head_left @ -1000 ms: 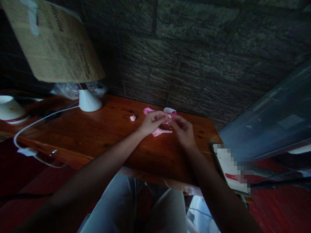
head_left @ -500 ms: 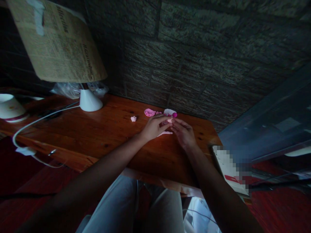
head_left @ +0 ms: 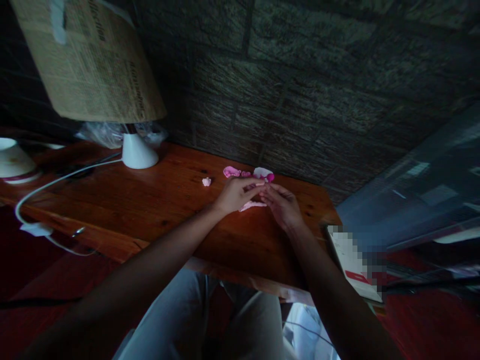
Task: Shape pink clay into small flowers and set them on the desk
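Note:
Just above the wooden desk, my left hand (head_left: 237,192) and my right hand (head_left: 283,202) meet fingertip to fingertip. Between them they pinch a small piece of pale pink modelling clay (head_left: 261,183), mostly hidden by the fingers. Under the hands a strip of pale pink clay (head_left: 251,205) lies on the desk. Behind them are a pink clay piece (head_left: 231,171), a whitish rounded piece or dish (head_left: 263,171) and a magenta lump (head_left: 270,177). To the left of my left hand sits a small crumpled pale pink lump (head_left: 206,182).
A lamp with a paper shade (head_left: 105,65) and white base (head_left: 138,151) stands at the back left. Its white cable (head_left: 67,173) runs over the desk's front edge. A white cup-like object (head_left: 17,160) is far left. A stone wall (head_left: 240,100) rises behind the desk (head_left: 165,200).
The fingers have shifted slightly around the pale pink clay, and less of it shows now. More of the strip below is visible. The view has moved a little.

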The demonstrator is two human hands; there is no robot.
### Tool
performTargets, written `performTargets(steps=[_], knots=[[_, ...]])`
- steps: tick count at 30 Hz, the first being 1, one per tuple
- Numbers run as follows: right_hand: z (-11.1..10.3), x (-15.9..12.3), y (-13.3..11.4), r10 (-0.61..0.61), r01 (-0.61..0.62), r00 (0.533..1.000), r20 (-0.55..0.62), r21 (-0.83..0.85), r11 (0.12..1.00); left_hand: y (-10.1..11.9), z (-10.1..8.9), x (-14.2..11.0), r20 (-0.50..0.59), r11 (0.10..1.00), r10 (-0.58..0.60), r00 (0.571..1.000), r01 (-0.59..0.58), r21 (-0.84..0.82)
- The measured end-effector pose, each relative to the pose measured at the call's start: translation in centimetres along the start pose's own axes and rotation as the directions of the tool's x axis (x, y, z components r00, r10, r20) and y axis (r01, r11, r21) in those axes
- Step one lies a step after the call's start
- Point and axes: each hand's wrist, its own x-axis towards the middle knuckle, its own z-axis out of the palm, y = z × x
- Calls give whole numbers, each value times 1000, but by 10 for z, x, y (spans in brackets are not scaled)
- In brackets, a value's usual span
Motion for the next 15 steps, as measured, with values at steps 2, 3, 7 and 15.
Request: performTargets(steps=[2,3,7,15], knots=[[0,0,1,12,-12,1000,13,3,1000,1,-1,1,2,1000,0,1000,0,12],[0,0,1,14,-14,1000,23,1,1000,2,-2,2,1,1000,-12,1000,12,13],[2,-1,3,-24,25,999,49,-32,999,2,-3,4,-19,989,-105,994,102,-108],[3,0,5,-135,138,990,30,-152,979,-12,2,4,110,844,-307,945,324,-428]])
